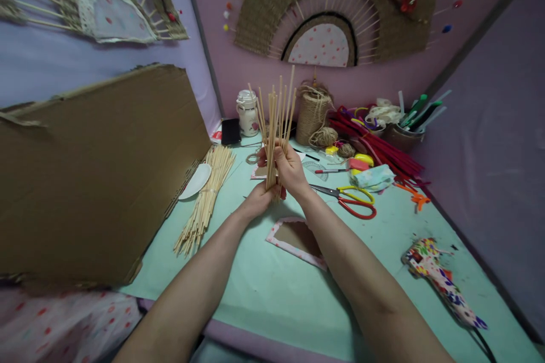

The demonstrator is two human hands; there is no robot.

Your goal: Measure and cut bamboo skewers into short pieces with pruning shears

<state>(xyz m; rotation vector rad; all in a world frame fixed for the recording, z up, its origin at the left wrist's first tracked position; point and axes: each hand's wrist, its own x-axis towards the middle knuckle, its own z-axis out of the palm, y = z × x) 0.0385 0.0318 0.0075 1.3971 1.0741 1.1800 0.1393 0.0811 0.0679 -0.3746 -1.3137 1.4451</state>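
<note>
A loose bundle of thin wooden sticks [272, 116] stands upright in both my hands, fanning out a little at the top. My left hand [264, 195] is closed round its lower end. Higher up, my right hand [286, 167] wraps round the middle of the bundle, thumb across the front. Below my right wrist lies a half-round cardboard piece [298, 237] edged with spotted cloth, partly hidden by the forearm. A similar cloth-edged piece [259, 172] sits behind the hands. To the left, a larger tied bundle of sticks [204, 204] rests on the table beside a white oval piece [196, 181].
Scissors [355, 201] lie right of my hands. A glue gun [443, 283] with a cord is at the right edge. Behind stand a twine spool [313, 116], a white jar [247, 113] and red pipe cleaners [378, 144]. A large cardboard sheet [97, 181] blocks the left side.
</note>
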